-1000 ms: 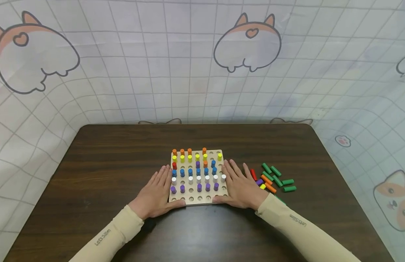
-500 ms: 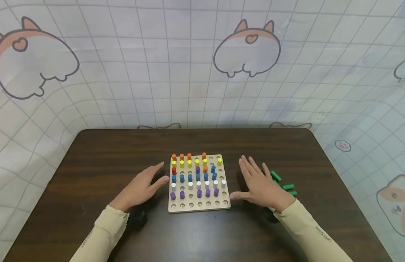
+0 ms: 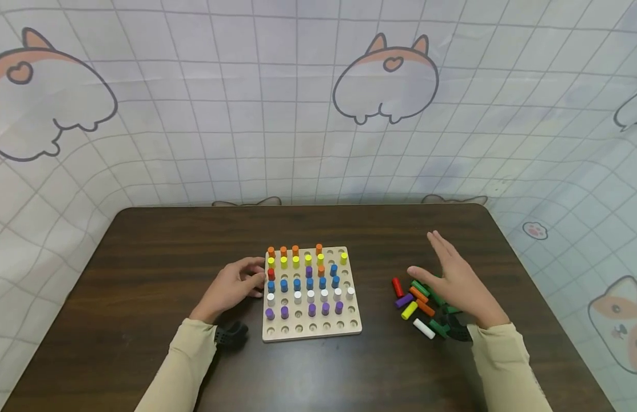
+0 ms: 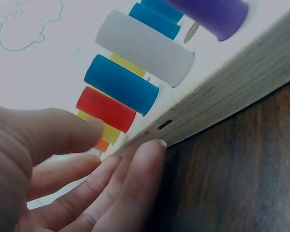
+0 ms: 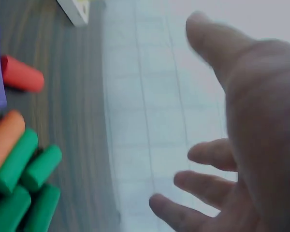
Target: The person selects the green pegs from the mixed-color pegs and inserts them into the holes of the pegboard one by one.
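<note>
A square wooden peg board (image 3: 349,329) lies in the middle of the dark table, with rows of orange, yellow, blue, white and purple pegs standing in it. My left hand (image 3: 249,280) rests against the board's left edge. In the left wrist view its fingertips (image 4: 152,147) touch the board's side (image 4: 222,92), and the thumb hovers by a red peg (image 4: 106,108). My right hand (image 3: 444,266) hovers open, fingers spread, over a pile of loose pegs (image 3: 418,297) right of the board and holds nothing. The right wrist view shows green pegs (image 5: 24,164) below the open right hand (image 5: 222,87).
Loose red (image 3: 397,287), purple (image 3: 403,300), yellow (image 3: 409,310) and white (image 3: 423,328) pegs lie apart from the pile's green ones. The board's front row of holes (image 3: 310,328) has no pegs. A patterned cloth wall (image 3: 318,114) rises behind the table (image 3: 143,257).
Both hands have left the board's sides. The right hand moved right to above the loose pegs. The left hand drew back, then returned to the board's left edge.
</note>
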Motion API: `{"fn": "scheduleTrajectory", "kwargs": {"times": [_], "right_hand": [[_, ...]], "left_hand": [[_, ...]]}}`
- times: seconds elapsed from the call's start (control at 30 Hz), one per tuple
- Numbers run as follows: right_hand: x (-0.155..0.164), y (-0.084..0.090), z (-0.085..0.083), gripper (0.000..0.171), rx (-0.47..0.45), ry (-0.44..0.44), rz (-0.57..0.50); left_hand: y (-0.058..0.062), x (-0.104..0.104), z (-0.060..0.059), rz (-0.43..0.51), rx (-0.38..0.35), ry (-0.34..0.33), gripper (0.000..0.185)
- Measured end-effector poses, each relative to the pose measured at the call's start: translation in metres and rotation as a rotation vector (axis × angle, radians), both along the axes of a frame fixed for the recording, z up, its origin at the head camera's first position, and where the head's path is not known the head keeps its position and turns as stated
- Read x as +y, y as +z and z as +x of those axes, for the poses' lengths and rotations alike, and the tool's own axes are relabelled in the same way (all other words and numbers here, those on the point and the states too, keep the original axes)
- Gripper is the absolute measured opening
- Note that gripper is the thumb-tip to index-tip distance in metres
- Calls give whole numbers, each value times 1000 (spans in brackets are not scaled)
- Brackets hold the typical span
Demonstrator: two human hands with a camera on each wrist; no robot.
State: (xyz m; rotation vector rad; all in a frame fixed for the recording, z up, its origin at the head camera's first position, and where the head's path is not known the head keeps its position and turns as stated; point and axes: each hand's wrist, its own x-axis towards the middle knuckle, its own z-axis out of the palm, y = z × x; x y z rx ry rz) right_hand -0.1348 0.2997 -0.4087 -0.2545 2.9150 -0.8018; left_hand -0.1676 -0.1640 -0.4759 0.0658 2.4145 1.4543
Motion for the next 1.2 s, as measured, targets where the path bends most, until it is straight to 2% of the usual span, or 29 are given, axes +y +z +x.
{"fn": "scheduleTrajectory", "kwargs": {"times": [0.23,0.4,0.5,0.8,1.2], "right_hand": [[22,-11,1,73,40,-132,-101],[33,-26,-2,55,92,-164,-119],[36,-34,-4,49,90,-156,-112],[40,-46,-8,43,37,-160,-98],[43,-51,-10,39,36,-171,-73]], "left_hand": [[-4,0,-1,56,-24,49,60],[-6,-2,1,79,-30,54,61],[-7,-3,1,81,-41,60,57],[-8,-3,3,79,-49,78,56],[-11,-2,2,98,-24,80,53]]}}
